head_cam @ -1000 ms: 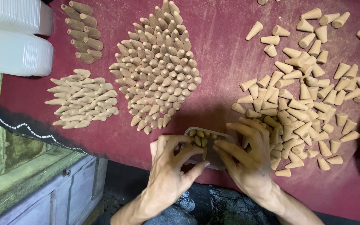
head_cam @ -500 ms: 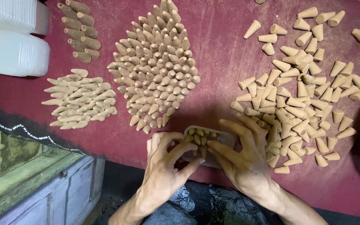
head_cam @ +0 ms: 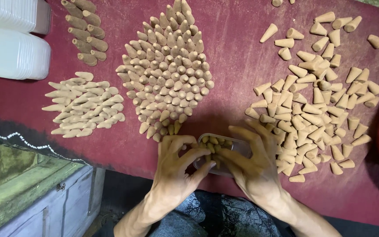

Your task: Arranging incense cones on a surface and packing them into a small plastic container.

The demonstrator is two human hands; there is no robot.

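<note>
Filling step, judged: left hand [head_cam: 176, 164] and right hand [head_cam: 251, 164] clasping small clear box [head_cam: 237, 147] of cones at lower centre, fingers pressing contents. Loose cones [head_cam: 312, 105] at right. Next: level seating, steady box.

White plastic stack [head_cam: 12, 37] at red cloth's [head_cam: 237, 52] far-left corner

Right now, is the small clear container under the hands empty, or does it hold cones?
Holding cones: several tan cones show inside the clear container.
</note>
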